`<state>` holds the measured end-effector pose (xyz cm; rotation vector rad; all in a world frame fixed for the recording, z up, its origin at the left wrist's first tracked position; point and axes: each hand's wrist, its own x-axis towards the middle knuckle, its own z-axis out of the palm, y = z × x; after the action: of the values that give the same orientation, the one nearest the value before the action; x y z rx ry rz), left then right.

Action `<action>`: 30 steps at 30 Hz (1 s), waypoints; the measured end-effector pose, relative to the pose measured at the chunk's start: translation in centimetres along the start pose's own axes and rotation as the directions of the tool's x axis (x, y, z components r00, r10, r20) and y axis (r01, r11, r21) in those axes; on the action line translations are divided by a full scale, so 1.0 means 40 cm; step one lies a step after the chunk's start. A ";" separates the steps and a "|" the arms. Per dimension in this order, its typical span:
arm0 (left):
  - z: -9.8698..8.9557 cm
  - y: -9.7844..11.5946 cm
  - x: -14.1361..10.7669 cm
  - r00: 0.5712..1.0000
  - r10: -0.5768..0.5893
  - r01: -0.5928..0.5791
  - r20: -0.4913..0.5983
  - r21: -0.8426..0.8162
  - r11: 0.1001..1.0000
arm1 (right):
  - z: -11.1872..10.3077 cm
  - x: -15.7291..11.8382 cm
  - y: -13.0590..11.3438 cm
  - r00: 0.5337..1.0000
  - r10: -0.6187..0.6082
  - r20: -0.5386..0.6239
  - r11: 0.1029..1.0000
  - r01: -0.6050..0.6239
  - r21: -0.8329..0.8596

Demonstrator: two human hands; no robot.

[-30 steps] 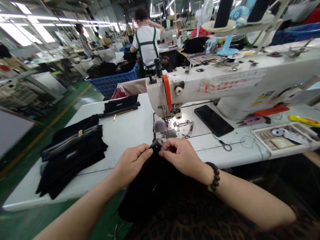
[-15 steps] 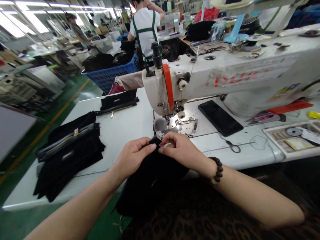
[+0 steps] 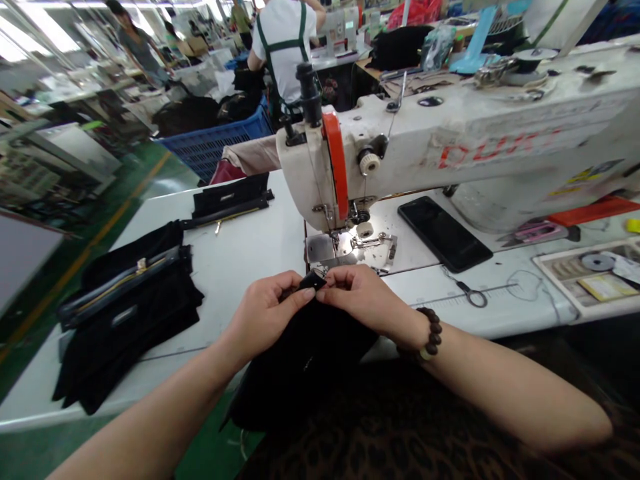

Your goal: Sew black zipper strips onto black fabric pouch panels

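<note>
My left hand (image 3: 265,310) and my right hand (image 3: 363,297) pinch the top edge of a black fabric piece (image 3: 300,363) between thumbs and fingers, fingertips nearly touching. The fabric hangs over the near edge of the white table (image 3: 240,260) into my lap. The pinched edge sits just in front of the metal needle plate (image 3: 345,248) of a white sewing machine (image 3: 450,147). A beaded bracelet is on my right wrist.
A stack of black zippered pieces (image 3: 123,313) lies at the left, another black piece (image 3: 230,200) farther back. A black phone (image 3: 445,233), small snips (image 3: 470,293) and a parts tray (image 3: 593,273) lie to the right. A person in a white shirt (image 3: 283,47) stands beyond a blue crate (image 3: 215,147).
The view has tilted down and closer to the machine. Both hands have kept their pinch on the fabric edge and shifted slightly toward the needle plate.
</note>
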<state>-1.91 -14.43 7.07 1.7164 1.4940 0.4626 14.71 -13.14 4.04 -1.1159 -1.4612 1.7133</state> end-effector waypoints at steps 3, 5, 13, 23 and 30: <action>-0.004 -0.007 0.004 0.997 -0.039 0.041 0.069 -0.034 0.999 | 0.008 0.003 0.005 1.000 0.013 -0.027 0.998 -0.012 0.056; -0.007 -0.012 0.008 0.991 -0.061 0.069 0.119 -0.065 0.995 | 0.016 0.006 0.010 0.998 0.015 -0.054 0.998 -0.012 0.063; -0.010 0.007 0.025 0.997 0.055 -0.063 0.049 0.188 0.980 | 0.012 0.020 0.015 0.998 0.003 -0.059 0.999 -0.005 -0.035; -0.039 -0.038 0.051 0.997 0.052 -0.066 0.065 0.231 0.971 | -0.028 -0.013 0.038 0.987 -0.161 0.023 0.947 0.161 -0.279; -0.046 -0.051 0.075 0.994 0.051 -0.070 0.097 0.202 0.977 | -0.099 0.005 0.024 0.704 -0.477 0.525 0.500 0.709 -0.496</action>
<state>-3.86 -11.04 5.97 1.9213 1.4686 0.2645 18.22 -11.36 2.94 -0.4690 -2.4526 0.8566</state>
